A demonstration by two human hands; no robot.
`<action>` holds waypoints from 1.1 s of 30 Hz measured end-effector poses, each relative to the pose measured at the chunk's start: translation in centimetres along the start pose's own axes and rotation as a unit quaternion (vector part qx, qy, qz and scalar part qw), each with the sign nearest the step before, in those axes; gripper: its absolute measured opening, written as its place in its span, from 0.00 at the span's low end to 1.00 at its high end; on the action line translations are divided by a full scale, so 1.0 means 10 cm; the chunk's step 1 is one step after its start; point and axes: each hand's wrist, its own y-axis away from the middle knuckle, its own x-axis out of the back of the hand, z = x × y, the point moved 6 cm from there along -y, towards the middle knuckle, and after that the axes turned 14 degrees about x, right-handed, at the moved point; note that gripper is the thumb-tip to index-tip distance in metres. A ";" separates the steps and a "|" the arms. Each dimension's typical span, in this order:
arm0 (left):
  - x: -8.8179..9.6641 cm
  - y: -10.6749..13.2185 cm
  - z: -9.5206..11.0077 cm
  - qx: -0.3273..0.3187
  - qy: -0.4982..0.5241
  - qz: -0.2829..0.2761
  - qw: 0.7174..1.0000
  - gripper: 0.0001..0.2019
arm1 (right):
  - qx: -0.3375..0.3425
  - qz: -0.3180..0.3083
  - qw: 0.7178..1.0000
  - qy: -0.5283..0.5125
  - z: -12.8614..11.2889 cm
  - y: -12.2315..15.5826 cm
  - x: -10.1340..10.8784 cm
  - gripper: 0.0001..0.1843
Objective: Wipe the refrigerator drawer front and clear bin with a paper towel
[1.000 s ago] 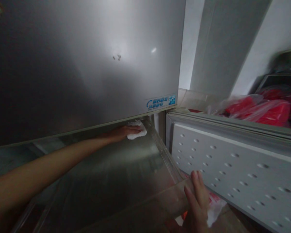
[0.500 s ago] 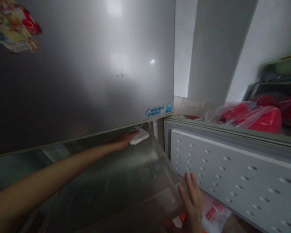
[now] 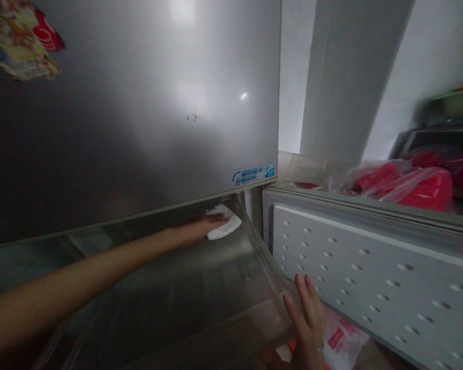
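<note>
The hands are well apart. The left hand (image 3: 200, 227) reaches across the drawer (image 3: 200, 293) with its fingers laid over a white cloth (image 3: 227, 227) near the far right corner; blur hides how firmly they hold it. The right hand (image 3: 308, 313) is at the near right corner, fingers stretched and slightly parted, seeming to steady the edge.

The wiping looks under way, not finished: the cloth covers only a small patch by that corner. Which parts are already wiped cannot be told, as the dark surface shows only dull reflections.

On the upper door (image 3: 139, 133), a blue sticker (image 3: 250, 174) at the lower right corner carries characters too blurred to read. A colourful picture (image 3: 19, 43) has no clear words. The plastic bag (image 3: 351, 339) below the open lower door (image 3: 362, 272) bears a red label, its lettering illegible. No brand can be made out.
</note>
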 end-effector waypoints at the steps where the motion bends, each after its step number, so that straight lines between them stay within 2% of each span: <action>1: -0.02 0.06 0.07 -0.006 -0.017 -0.017 1.000 0.26 | -0.008 0.000 1.000 0.000 -0.01 0.01 0.00 0.45; 5: -0.08 0.38 0.39 -0.021 -0.131 -0.056 0.990 0.34 | 0.008 -0.005 1.000 -0.005 0.00 0.02 0.01 0.41; 7: -0.08 0.57 0.58 -0.055 -0.157 -0.063 0.984 0.34 | 0.019 -0.009 1.000 -0.004 0.01 0.02 0.02 0.38; 12: -0.07 1.08 1.07 -0.179 -0.140 -0.035 0.973 0.29 | -0.015 -0.006 1.000 0.005 -0.01 -0.02 0.04 0.41; 14: -0.06 1.21 1.18 -0.212 -0.119 -0.018 0.970 0.26 | -0.023 -0.006 1.000 -0.001 -0.03 -0.04 0.05 0.40; 16: -0.04 1.25 1.20 -0.221 -0.102 -0.015 0.970 0.25 | -0.027 0.000 1.000 -0.007 -0.04 -0.07 0.06 0.37; 18: -0.03 1.21 1.13 -0.232 -0.085 -0.031 0.968 0.25 | -0.026 0.008 0.999 -0.018 -0.04 -0.09 0.07 0.37; 21: -0.02 1.00 0.85 -0.218 -0.054 -0.059 0.973 0.27 | -0.019 0.016 0.999 -0.034 -0.04 -0.12 0.08 0.39; 24: -0.01 0.67 0.45 -0.144 -0.028 -0.079 0.986 0.31 | -0.019 0.020 0.999 -0.037 -0.05 -0.12 0.08 0.39; 26: 0.01 0.46 0.24 -0.111 -0.004 -0.089 0.990 0.29 | -0.020 0.023 0.999 -0.042 -0.05 -0.12 0.08 0.37; 28: 0.04 0.28 0.06 -0.064 0.035 -0.097 0.993 0.26 | -0.018 0.023 0.998 -0.047 -0.05 -0.12 0.08 0.36; 31: 0.11 0.04 -0.18 0.055 0.089 -0.069 0.992 0.23 | -0.011 0.020 0.999 -0.031 -0.04 -0.13 0.07 0.37; 33: 0.14 -0.07 -0.25 0.068 0.094 -0.058 0.992 0.23 | -0.002 0.017 1.000 -0.017 -0.04 -0.14 0.06 0.39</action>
